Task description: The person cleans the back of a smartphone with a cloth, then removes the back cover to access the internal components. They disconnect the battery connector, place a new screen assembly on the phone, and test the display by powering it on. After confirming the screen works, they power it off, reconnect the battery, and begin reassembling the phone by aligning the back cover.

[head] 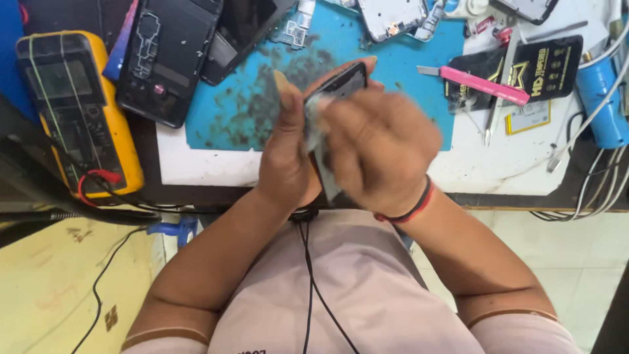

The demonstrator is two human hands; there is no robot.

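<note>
Hands meet at the middle of the frame, just above the near edge of the bench. The left hand [286, 154] is closed around a dark phone [341, 84], thumb up along its left side, holding it on edge so that its top corner points toward the upper middle of the frame. The right hand [380, 154] is blurred with motion; its fingers are curled and pressed against the phone's face with what looks like a pale cloth [318, 121] pinched beneath them, though the blur makes the material hard to tell. A red and black band sits on the right wrist.

Judging from that grip and the smear of movement, the step in hand is wiping or rubbing down the phone's surface. The next move would call for a steady left grip and firm, even pressure from the right fingers, and perhaps turning the phone to reach the part now covered.

Behind the hands lies a blue mat [249, 108], stained dark, on a white benchtop. At the upper left sits a yellow meter [78, 111] with a red lead, and beside it an opened black phone back [167, 59]. Toward the upper right lie a pink-handled tool [481, 84], a black packet [524, 72] and a blue cylinder [603, 105] with white cables.
</note>
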